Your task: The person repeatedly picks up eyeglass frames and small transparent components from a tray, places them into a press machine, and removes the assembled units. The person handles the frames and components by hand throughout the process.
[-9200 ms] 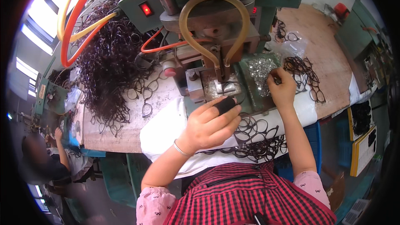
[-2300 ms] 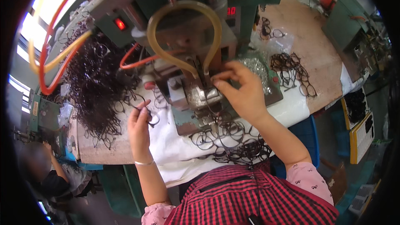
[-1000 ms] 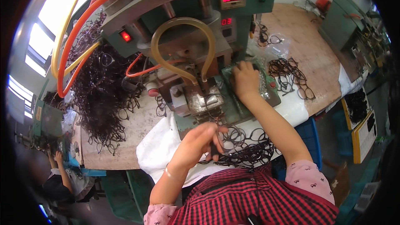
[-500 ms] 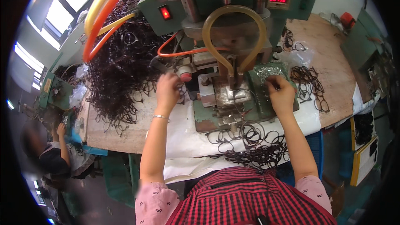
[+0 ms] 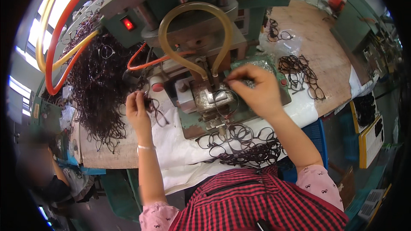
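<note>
My left hand (image 5: 139, 113) is left of the press, its fingers pinched on a dark eyeglass frame (image 5: 159, 113) that hangs over the white sheet beside the red push button (image 5: 157, 84). My right hand (image 5: 259, 90) reaches in from the right, thumb and forefinger closed together next to the press head (image 5: 209, 70); anything between them is too small to make out. Below those fingertips, another thin dark eyeglass frame (image 5: 226, 110) lies over the metal die (image 5: 212, 98) on the green machine base (image 5: 192, 129).
A large heap of dark eyeglass frames (image 5: 92, 81) fills the left of the table. More frames (image 5: 252, 152) lie along its front edge, and a small pile (image 5: 302, 75) sits right. Yellow and orange hoses (image 5: 55, 60) arch at upper left. A person (image 5: 47, 171) sits far left.
My right hand has moved left from the base's right side to the press head. My left hand, with the eyeglass frame, has drawn away from the push button. The view has shifted right.
</note>
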Demonstrator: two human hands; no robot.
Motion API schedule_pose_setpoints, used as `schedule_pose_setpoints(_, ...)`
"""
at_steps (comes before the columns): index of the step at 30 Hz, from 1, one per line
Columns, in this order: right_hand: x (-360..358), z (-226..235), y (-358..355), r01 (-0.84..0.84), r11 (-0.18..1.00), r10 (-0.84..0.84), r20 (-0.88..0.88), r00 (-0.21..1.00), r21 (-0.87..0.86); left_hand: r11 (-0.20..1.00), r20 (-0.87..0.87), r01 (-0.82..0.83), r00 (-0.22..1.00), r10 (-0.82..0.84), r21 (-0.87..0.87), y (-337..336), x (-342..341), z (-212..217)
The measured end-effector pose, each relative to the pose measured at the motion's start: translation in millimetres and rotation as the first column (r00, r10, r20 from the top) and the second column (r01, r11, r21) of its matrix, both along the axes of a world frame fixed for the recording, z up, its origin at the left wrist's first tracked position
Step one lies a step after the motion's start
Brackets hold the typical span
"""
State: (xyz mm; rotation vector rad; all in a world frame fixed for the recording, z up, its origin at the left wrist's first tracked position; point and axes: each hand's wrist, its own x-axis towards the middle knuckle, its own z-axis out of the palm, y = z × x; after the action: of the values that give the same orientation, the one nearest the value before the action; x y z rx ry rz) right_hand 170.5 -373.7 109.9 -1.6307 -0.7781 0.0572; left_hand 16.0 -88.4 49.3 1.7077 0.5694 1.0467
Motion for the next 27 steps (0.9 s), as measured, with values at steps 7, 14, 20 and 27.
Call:
schedule_pose_setpoints(7, -14, -4, 16, -0.026, 0.976, 0.07, -0.2, 0.977, 0.218, 0.961, 0.53, 0.271, 0.807, -0.262, 0.063, -77, -38, 88)
schedule_pose_setpoints(14, -38, -21, 32, 0.028, 0.94, 0.066, -0.261, 0.963, 0.339, 0.963, 0.509, 0.269, 0.826, -0.243, 0.023, -104, -31, 79)
schedule_pose_setpoints(20, -45, -30, 42, 0.098, 0.882, 0.063, -0.32, 0.945, 0.461, 0.936, 0.507, 0.198, 0.798, -0.326, 0.29, -123, -26, 129)
schedule_pose_setpoints(27, -50, -33, 45, 0.062, 0.851, 0.138, -0.335, 0.932, 0.522, 0.931, 0.442, 0.161, 0.845, -0.301, 0.326, -100, 25, 105)
